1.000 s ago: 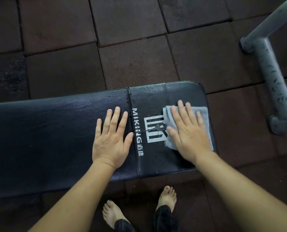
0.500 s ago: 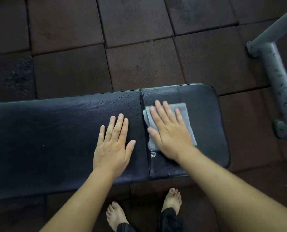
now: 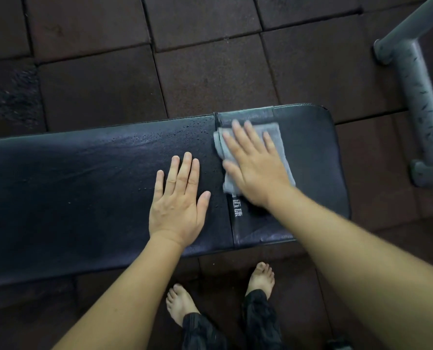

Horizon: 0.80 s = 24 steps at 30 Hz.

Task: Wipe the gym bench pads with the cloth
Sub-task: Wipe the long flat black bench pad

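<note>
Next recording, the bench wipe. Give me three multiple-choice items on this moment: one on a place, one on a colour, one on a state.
1. Place: the cloth lies
A. on the short pad, just right of the seam
B. in the middle of the long pad
C. off both pads

2. Colour: the cloth is
A. black
B. grey
C. red

3. State: the left hand is
A. pinching the cloth
B. flat on the long pad, fingers straight
C. raised clear of both pads

Answers:
1. A: the right hand presses it down beside the seam, on the short pad.
2. B: it shows pale grey against the black pads.
3. B: the palm lies down on the long pad with fingers extended, holding nothing.
</note>
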### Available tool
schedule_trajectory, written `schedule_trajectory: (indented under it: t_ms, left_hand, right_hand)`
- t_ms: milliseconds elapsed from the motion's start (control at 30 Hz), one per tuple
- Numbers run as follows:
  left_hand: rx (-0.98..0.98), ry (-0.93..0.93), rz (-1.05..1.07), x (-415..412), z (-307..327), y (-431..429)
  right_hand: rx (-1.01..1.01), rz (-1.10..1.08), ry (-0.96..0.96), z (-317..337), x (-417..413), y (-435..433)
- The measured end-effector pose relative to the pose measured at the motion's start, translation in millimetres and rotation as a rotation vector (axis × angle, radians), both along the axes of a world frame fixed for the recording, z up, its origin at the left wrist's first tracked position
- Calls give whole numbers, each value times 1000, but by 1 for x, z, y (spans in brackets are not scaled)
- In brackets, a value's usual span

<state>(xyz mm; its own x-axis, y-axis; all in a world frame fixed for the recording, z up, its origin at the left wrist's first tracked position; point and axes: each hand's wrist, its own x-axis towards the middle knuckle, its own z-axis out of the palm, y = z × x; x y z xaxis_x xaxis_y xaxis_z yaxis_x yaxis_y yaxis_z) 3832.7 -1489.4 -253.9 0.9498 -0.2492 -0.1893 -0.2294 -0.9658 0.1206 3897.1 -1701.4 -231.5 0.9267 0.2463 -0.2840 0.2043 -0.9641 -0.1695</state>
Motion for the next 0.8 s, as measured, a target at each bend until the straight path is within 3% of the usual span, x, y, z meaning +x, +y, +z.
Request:
schedule_trajectory:
  t_ms: [100, 167, 400, 467, 667, 800]
  left_hand:
    - [11, -4, -1, -1, -1, 0]
    - [8, -6, 1, -1, 0, 0]
    - [5, -17, 6, -1, -1, 1]
    - [6, -19, 7, 0, -1, 1]
    - [2, -26, 10, 0, 0, 2]
    - [18, -22, 15, 0, 0, 1]
  right_hand:
    - [-7, -120, -10, -1, 59, 6]
    - [-1, -147, -22, -4, 50, 10]
    - [21, -5, -61, -4, -158, -1]
    - [27, -3, -70, -9, -153, -19]
    - [1, -423, -48, -7, -81, -49]
    - [11, -380, -71, -8, -125, -12]
